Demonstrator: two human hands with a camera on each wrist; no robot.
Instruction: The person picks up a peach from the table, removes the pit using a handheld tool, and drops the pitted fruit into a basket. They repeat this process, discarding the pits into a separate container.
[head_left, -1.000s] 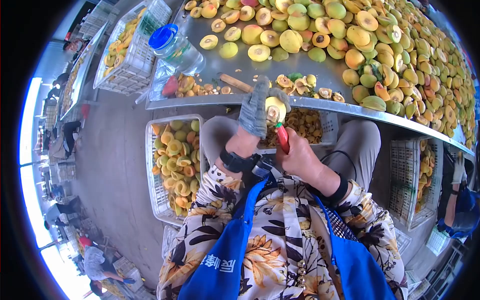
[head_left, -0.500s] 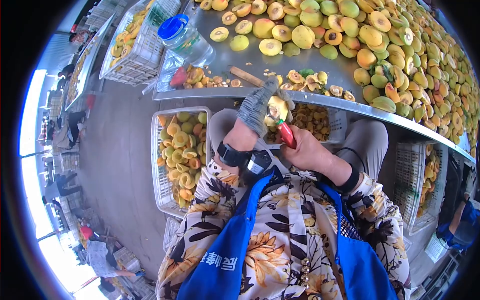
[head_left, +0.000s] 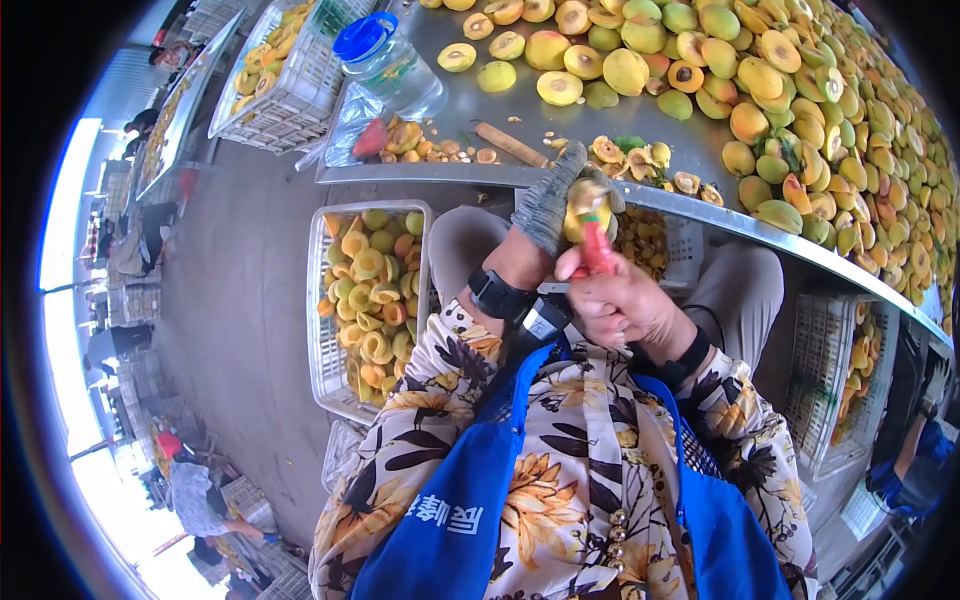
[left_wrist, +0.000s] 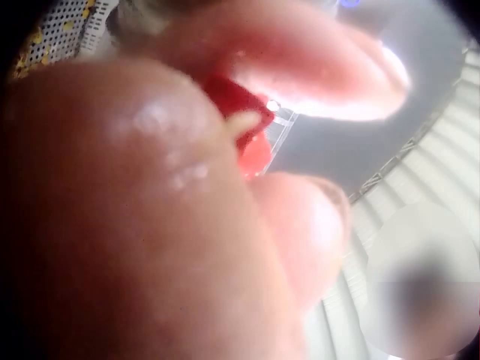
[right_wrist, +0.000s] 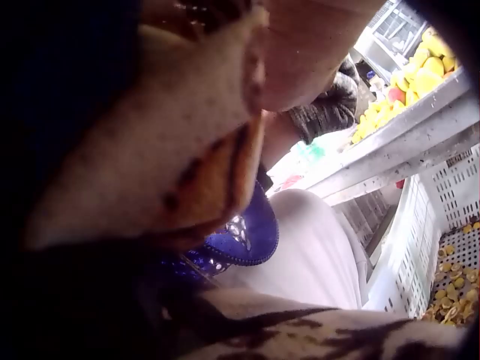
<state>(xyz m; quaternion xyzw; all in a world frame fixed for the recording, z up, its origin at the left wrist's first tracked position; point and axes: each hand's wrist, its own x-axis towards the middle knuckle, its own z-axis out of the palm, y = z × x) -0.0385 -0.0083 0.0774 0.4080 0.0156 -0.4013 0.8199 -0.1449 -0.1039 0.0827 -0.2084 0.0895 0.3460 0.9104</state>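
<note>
My gloved left hand (head_left: 550, 208) grips a yellow fruit (head_left: 575, 224) by the table (head_left: 705, 150); my bare right hand (head_left: 628, 305) has fingers curled round a red-handled tool (head_left: 597, 246) at the fruit.

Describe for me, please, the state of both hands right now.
Left hand: gloved, closed around a yellow fruit.
Right hand: closed around a red-handled tool, its working end too blurred to make out.

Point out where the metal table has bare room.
The metal table is bare between the capped bottle, wooden stick and fruit halves beyond, with a smaller patch between the scraps near the front edge and the fruit heap. The heap's side is crowded; scraps line much of that edge.
</note>
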